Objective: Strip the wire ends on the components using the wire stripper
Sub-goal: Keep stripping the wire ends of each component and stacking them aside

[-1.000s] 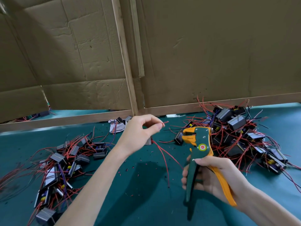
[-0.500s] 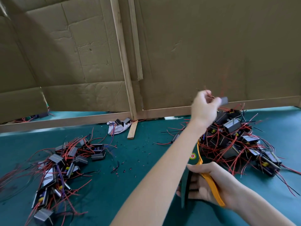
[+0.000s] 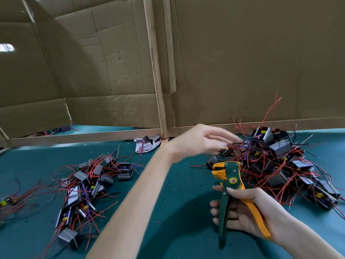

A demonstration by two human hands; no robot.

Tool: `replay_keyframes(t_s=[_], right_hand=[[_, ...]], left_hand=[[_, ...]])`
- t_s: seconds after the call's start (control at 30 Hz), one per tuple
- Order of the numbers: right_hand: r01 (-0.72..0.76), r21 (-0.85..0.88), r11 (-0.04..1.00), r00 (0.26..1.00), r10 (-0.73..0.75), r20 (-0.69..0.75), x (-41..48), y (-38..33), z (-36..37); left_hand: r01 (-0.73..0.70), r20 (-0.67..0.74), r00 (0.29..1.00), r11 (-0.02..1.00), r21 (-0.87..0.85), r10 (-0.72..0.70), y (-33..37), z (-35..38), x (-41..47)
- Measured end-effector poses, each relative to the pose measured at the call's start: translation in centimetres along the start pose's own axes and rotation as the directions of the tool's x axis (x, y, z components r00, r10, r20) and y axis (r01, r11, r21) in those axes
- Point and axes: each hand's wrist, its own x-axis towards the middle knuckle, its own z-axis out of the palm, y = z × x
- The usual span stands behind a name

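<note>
My right hand (image 3: 248, 212) grips the green and yellow wire stripper (image 3: 230, 186) by its handles, jaws pointing up and left. A big heap of black components with red wires (image 3: 280, 165) lies on the right of the teal table. My left hand (image 3: 201, 141) hovers at the heap's left edge, fingers stretched out and blurred, holding nothing that I can see. A second heap of components (image 3: 84, 186) lies on the left.
Cardboard walls (image 3: 242, 62) with wooden battens (image 3: 156, 75) close off the back of the table (image 3: 177, 212). A crumpled white scrap with two components (image 3: 147, 144) lies by the batten's foot. Small bits of insulation speckle the teal mat.
My left hand carried a component to the right heap, let it go there, and has now dropped lower with fingers spread. The stripper rose back into full view.
</note>
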Motion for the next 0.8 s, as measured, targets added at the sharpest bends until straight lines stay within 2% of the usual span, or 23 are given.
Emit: replay_keyframes(t_s=[0.03, 0.07, 0.1, 0.13, 0.2, 0.23, 0.3, 0.37, 0.47, 0.57, 0.67, 0.73, 0.8], right_hand=[[0.042, -0.036, 0.998, 0.996, -0.045, -0.074, -0.1, -0.6, 0.7], [0.061, -0.073, 0.995, 0.994, -0.068, -0.086, 0.8, -0.8, 0.5], [0.053, -0.085, 0.995, 0.994, -0.061, -0.091, 0.9, -0.6, 0.5], [0.056, -0.085, 0.995, 0.994, -0.064, -0.092, 0.9, -0.2, 0.3], [0.063, -0.091, 0.994, 0.994, -0.071, -0.087, 1.1, -0.3, 0.0], [0.052, -0.092, 0.994, 0.996, -0.058, -0.07, 1.0, -0.4, 0.3], [0.044, -0.101, 0.994, 0.997, -0.05, -0.057, 1.1, -0.3, 0.2], [0.056, -0.106, 0.993, 0.996, -0.063, -0.068, 0.9, -0.3, 0.1], [0.063, -0.1, 0.993, 0.996, -0.069, -0.059, 1.0, -0.4, -0.2], [0.074, -0.086, 0.994, 0.996, -0.079, -0.046, 1.0, -0.4, -0.2], [0.086, -0.084, 0.993, 0.996, -0.089, -0.03, 1.0, -0.5, -0.3], [0.095, -0.088, 0.992, 0.995, -0.098, -0.035, 1.0, -0.5, -0.3], [0.104, -0.083, 0.991, 0.994, -0.107, -0.036, 0.9, -0.5, -0.2]], left_hand=[[0.066, -0.082, 0.995, 0.998, 0.005, -0.065, -1.1, -1.6, -1.3], [0.153, -0.179, 0.974, 0.987, 0.052, -0.142, -2.6, -3.3, -2.6], [0.279, -0.276, 0.933, 0.947, 0.156, -0.229, -4.2, -4.9, -4.0], [0.429, -0.363, 0.877, 0.854, 0.295, -0.315, -6.0, -6.4, -5.2], [0.692, -0.487, 0.721, 0.551, 0.467, -0.493, -9.5, -8.6, -7.4], [0.763, -0.505, 0.644, 0.436, 0.478, -0.575, -11.1, -9.1, -8.2], [0.815, -0.486, 0.558, 0.332, 0.475, -0.673, -13.5, -9.5, -9.5], [0.817, -0.489, 0.558, 0.342, 0.464, -0.67, -14.8, -9.6, -10.1], [0.789, -0.52, 0.613, 0.42, 0.449, -0.595, -15.3, -9.5, -10.0], [0.717, -0.497, 0.695, 0.559, 0.418, -0.52, -14.2, -9.2, -9.3], [0.594, -0.495, 0.778, 0.709, 0.38, -0.387, -12.0, -8.5, -8.0], [0.49, -0.431, 0.841, 0.797, 0.354, -0.327, -10.8, -7.6, -7.0], [0.406, -0.269, 0.908, 0.836, 0.37, -0.322, -10.2, -6.4, -6.0]])
